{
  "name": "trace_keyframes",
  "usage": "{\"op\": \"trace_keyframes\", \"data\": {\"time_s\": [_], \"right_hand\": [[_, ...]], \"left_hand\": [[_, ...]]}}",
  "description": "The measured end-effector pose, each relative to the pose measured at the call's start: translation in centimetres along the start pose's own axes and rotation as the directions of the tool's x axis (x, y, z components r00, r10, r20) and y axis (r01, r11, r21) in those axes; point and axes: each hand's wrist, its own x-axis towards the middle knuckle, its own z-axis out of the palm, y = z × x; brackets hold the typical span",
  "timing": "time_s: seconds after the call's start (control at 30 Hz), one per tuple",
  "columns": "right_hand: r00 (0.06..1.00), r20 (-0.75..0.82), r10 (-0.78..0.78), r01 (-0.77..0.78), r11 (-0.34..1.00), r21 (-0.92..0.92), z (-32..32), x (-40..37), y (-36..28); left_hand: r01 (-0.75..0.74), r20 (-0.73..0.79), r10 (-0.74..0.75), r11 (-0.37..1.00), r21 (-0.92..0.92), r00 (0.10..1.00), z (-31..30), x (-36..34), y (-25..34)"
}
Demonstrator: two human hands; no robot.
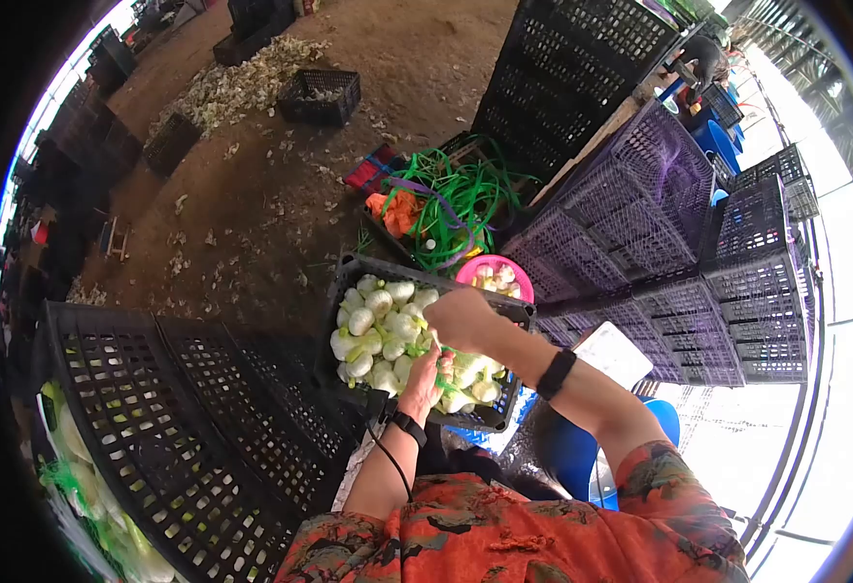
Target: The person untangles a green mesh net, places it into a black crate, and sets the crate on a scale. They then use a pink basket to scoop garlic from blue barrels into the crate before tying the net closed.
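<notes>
A black plastic crate (354, 266) in front of me holds many white garlic bulbs (378, 303) with pale green stem ends. Over the middle of it, my left hand (423, 381) is closed around some green netting (445, 377) that lies against the bulbs on its right. Just above and to the right, my right hand (458, 319) is curled shut, back of the hand toward me. Its fingertips, and whatever they grip, are hidden. Both hands nearly meet.
Behind the crate stand a pink basin (511, 264) of garlic and a heap of green straps (456, 199). Tall black crates (567, 83) and purplish crates (631, 194) rise on the right. Another crate stack (184, 389) hems in the left. Peelings (242, 87) litter the dirt floor; a person (703, 60) bends far off.
</notes>
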Motion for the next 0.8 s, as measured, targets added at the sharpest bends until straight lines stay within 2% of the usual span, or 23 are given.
{"op": "trace_keyframes", "data": {"time_s": [0.07, 0.1, 0.13, 0.17, 0.23, 0.27, 0.3, 0.33, 0.37, 0.4, 0.43, 0.5, 0.53, 0.57, 0.6, 0.63, 0.7, 0.73, 0.77, 0.8], "right_hand": [[0.995, 0.085, 0.042, -0.042, 0.999, -0.001, -0.2, 0.5, -0.1], [0.996, 0.077, 0.041, -0.041, 0.999, -0.007, -1.2, -0.3, 0.3], [0.96, -0.242, 0.141, -0.047, 0.933, 0.357, -2.6, -2.2, 1.2], [0.818, -0.472, 0.329, 0.075, 0.753, 0.654, -3.5, -4.0, 2.3], [0.698, -0.538, 0.472, -0.235, 0.861, 0.451, -3.2, -6.9, 4.2], [0.787, -0.457, 0.415, -0.275, 0.899, 0.342, -1.4, -8.2, 4.2], [0.856, -0.083, 0.51, -0.403, 0.76, 0.509, 0.6, -8.8, 3.8], [0.935, 0.063, 0.35, -0.344, 0.844, 0.412, 5.0, -8.4, 4.4], [0.88, 0.338, 0.334, -0.475, 0.641, 0.603, 5.9, -8.9, 2.6], [0.855, 0.404, 0.324, -0.517, 0.583, 0.626, 6.6, -8.8, 1.1], [0.842, 0.452, 0.296, -0.535, 0.345, 0.771, 7.9, -8.7, 0.8], [0.889, 0.319, 0.328, -0.397, 0.206, 0.894, 9.7, -7.7, 1.5], [0.872, 0.312, 0.378, -0.384, 0.129, 0.914, 9.7, -7.0, 2.1], [0.848, 0.311, 0.429, -0.366, 0.05, 0.929, 9.6, -6.1, 3.0], [0.848, 0.313, 0.427, -0.308, -0.085, 0.948, 9.9, -5.4, 3.7], [0.848, 0.307, 0.432, -0.299, -0.088, 0.95, 10.0, -4.8, 4.1], [0.84, 0.439, 0.318, -0.295, -0.41, 0.863, 9.8, -3.4, 4.0], [0.875, 0.421, 0.239, -0.271, -0.478, 0.835, 9.5, -3.1, 4.0], [0.877, 0.418, 0.238, -0.268, -0.479, 0.836, 9.3, -3.6, 4.3], [0.92, 0.277, 0.277, -0.054, -0.61, 0.791, 6.7, -4.9, 3.6]], "left_hand": [[-0.033, -0.007, 0.032, 0.999, -0.016, 0.999, 0.4, 0.0, 0.3], [0.023, -0.018, -0.024, 0.999, -0.035, 1.0, 0.2, -0.1, 0.6], [0.083, -0.03, -0.084, 0.995, -0.059, 0.996, 0.0, -0.2, 0.5], [0.08, -0.024, -0.082, 0.994, -0.068, 0.996, -0.2, -0.1, 0.1], [0.099, -0.047, -0.111, 0.974, -0.203, 0.993, -0.3, 0.7, 0.0], [0.131, 0.032, -0.127, 0.971, -0.2, 0.991, -0.6, 0.7, 0.1], [0.135, 0.038, -0.13, 0.972, -0.192, 0.991, -0.7, 0.8, 0.2], [0.15, 0.046, -0.143, 0.959, -0.241, 0.989, -0.8, 0.8, 0.2], [0.16, 0.053, -0.151, 0.944, -0.289, 0.987, -0.7, 1.1, 0.2], [0.082, -0.037, -0.09, 0.98, -0.179, 0.995, -1.1, 1.4, -0.2], [0.071, -0.037, -0.078, 0.983, -0.171, 0.996, -1.3, 1.3, 0.0], [0.195, 0.159, -0.157, 0.946, -0.258, 0.975, -1.8, 0.9, 0.4], [0.112, 0.094, -0.103, 0.989, -0.098, 0.99, -1.4, 0.2, 0.5], [0.114, 0.092, -0.106, 0.989, -0.088, 0.99, -1.0, -0.4, 0.5], [0.118, 0.135, -0.097, 0.98, -0.16, 0.986, -0.3, -1.1, 0.7], [0.124, 0.179, -0.083, 0.965, -0.232, 0.98, 0.0, -1.1, 0.7], [0.1, 0.202, -0.061, 0.977, -0.19, 0.977, -0.1, -1.4, 0.6], [0.076, 0.222, -0.041, 0.985, -0.153, 0.974, -0.4, -1.5, 0.7], [0.074, 0.222, -0.039, 0.986, -0.151, 0.974, -0.8, -1.4, 0.7], [0.081, 0.231, -0.043, 0.984, -0.158, 0.972, -1.3, -1.1, 0.5]]}}
